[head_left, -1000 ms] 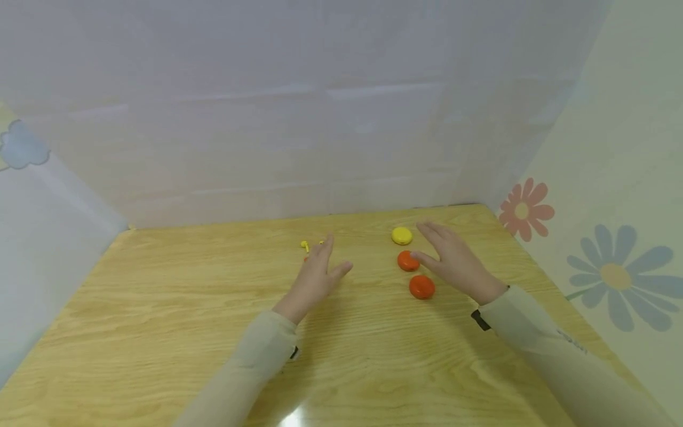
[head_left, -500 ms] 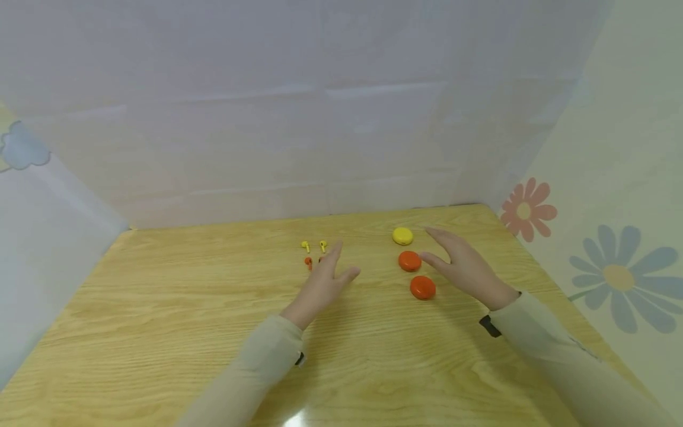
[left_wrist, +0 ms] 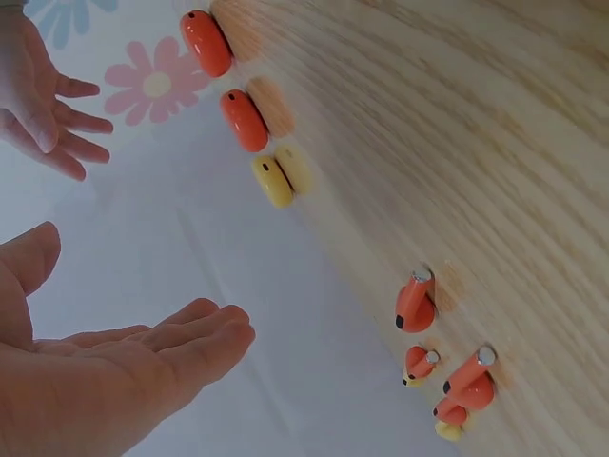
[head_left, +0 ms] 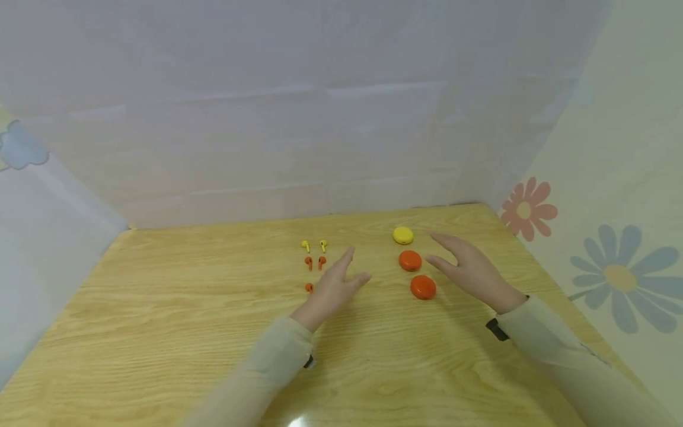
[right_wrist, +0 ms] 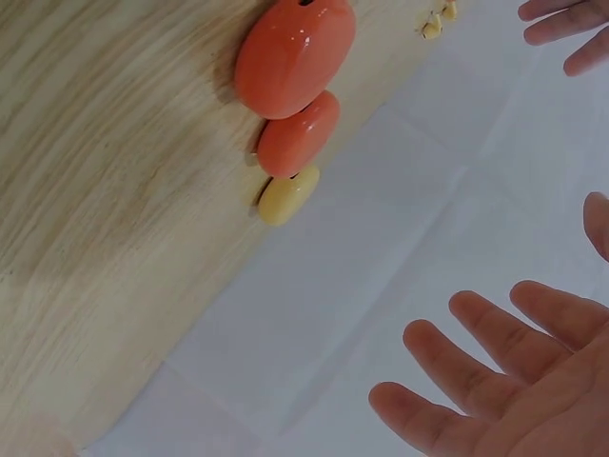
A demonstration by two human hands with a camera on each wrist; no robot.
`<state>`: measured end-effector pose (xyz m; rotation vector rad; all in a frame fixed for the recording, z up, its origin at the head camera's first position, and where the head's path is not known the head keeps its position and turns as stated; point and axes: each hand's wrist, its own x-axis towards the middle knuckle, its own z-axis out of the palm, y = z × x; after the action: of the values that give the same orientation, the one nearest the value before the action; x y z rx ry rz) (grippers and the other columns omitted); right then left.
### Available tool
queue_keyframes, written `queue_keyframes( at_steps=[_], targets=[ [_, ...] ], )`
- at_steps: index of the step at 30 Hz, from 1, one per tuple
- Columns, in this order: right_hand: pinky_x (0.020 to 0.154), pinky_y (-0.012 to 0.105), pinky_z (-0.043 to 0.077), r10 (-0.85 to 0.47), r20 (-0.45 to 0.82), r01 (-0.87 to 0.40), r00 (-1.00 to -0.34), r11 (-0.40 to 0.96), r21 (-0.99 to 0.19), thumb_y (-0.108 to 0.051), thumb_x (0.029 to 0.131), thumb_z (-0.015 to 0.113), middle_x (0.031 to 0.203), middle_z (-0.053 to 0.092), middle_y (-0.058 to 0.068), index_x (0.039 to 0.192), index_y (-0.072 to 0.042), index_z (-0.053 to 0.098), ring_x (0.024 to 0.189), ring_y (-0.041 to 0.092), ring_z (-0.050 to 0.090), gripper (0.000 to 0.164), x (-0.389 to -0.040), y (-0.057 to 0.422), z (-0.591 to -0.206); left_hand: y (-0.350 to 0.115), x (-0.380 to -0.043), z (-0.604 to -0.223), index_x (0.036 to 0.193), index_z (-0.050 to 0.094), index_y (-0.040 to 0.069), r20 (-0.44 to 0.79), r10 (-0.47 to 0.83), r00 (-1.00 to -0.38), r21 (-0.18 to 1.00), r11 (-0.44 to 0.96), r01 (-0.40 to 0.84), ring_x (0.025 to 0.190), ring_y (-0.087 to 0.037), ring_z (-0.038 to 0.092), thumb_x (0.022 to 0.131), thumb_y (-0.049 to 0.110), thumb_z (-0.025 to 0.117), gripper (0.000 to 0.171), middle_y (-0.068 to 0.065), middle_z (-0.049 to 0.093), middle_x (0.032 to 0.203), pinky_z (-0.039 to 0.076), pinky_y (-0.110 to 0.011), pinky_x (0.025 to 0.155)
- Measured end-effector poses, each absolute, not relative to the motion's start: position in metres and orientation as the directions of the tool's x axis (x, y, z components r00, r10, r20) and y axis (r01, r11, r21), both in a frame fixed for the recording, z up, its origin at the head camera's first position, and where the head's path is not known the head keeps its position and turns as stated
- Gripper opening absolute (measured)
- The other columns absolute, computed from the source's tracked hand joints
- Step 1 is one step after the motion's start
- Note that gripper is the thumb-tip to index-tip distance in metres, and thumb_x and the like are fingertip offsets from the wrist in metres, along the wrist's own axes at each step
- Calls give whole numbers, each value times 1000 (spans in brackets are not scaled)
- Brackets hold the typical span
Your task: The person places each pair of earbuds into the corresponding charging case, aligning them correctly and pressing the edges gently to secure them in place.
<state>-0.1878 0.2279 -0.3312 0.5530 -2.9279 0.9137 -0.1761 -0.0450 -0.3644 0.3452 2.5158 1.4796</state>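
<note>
My left hand hovers over the table with fingers straight and thumb apart, just right of the earbuds. Two yellow earbuds lie at the back; orange earbuds lie in front of them. In the head view the left hand hides part of the nearest row, but the left wrist view shows a pair of orange earbuds there. My right hand, fingers extended and holding nothing, hovers right of three rounded earbud cases: a yellow case at the back, an orange-red case in the middle, another orange-red case nearest.
The wood-grain table meets a pale draped back wall. On the right stands a wall with printed flowers, and the left wall carries a blue cloud print.
My left hand has moved right and slightly nearer, uncovering more of the orange and yellow earbuds. My right hand has drifted right, away from the cases. The cases and earbuds stay in place.
</note>
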Motion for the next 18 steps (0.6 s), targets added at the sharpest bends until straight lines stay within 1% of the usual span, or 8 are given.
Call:
queue_keyframes(
  at_steps=[6, 13, 18],
  targets=[
    [105, 63, 28, -313, 125, -329, -942, 772, -544, -30, 99, 58, 144, 39, 31, 143, 9, 37, 132, 49, 35, 62, -186, 234, -332, -40, -176, -366, 155, 20, 9, -62, 315, -947, 891, 445, 90, 141, -35, 29, 99, 35, 57, 72, -17, 32, 153, 27, -51, 112],
    [104, 64, 28, -313, 112, -320, -943, 766, -557, -33, 100, 56, 144, 39, 31, 144, 9, 36, 132, 50, 34, 64, -185, 239, -336, -34, -176, -371, 155, 21, 11, -119, 332, -936, 913, 407, 28, 139, -38, 31, 99, 35, 58, 72, -17, 33, 153, 29, -53, 109],
    [104, 63, 29, -314, 130, -331, -940, 761, -558, -32, 100, 56, 143, 40, 32, 143, 10, 37, 131, 50, 35, 63, -184, 240, -337, -31, -176, -372, 155, 23, 10, -121, 343, -932, 915, 403, 30, 139, -38, 32, 99, 35, 58, 70, -18, 34, 152, 31, -54, 108]
  ],
)
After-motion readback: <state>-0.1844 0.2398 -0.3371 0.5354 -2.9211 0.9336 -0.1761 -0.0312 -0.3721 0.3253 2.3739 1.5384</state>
